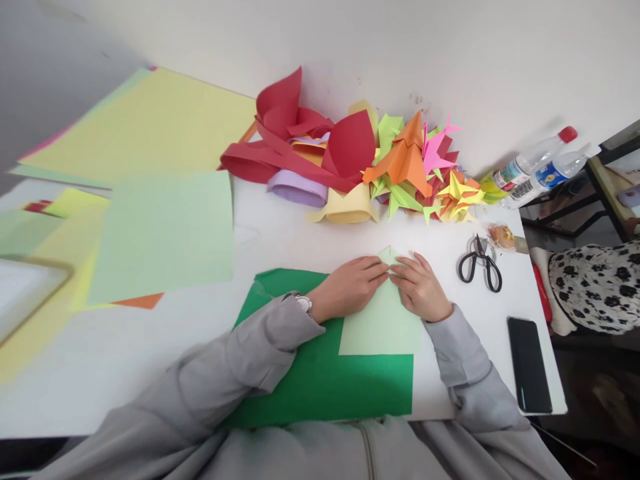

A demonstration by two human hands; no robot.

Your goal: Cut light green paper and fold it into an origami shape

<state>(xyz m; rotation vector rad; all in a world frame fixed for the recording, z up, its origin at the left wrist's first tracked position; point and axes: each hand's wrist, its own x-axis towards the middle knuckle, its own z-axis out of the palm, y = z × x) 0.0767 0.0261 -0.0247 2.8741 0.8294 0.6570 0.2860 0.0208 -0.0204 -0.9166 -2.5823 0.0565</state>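
A pale green sheet of paper [377, 333], its far end folded to a point, lies partly over a dark green sheet [345, 387] and partly on the white table. My left hand [350, 285] presses its bent fingers on the left side of the folded tip. From the other side, my right hand [420, 287] has its fingers on the right folded edge, close to the left fingertips. Both hands are closed on the paper near its point, and the fingers hide part of the folds.
Red, purple and cream paper crowns [345, 153] and folded paper planes [403, 160] are heaped against the wall. Black scissors [480, 263], a phone [529, 365] and plastic bottles [525, 163] stand or lie to the right. Large coloured sheets [165, 233] cover the left side.
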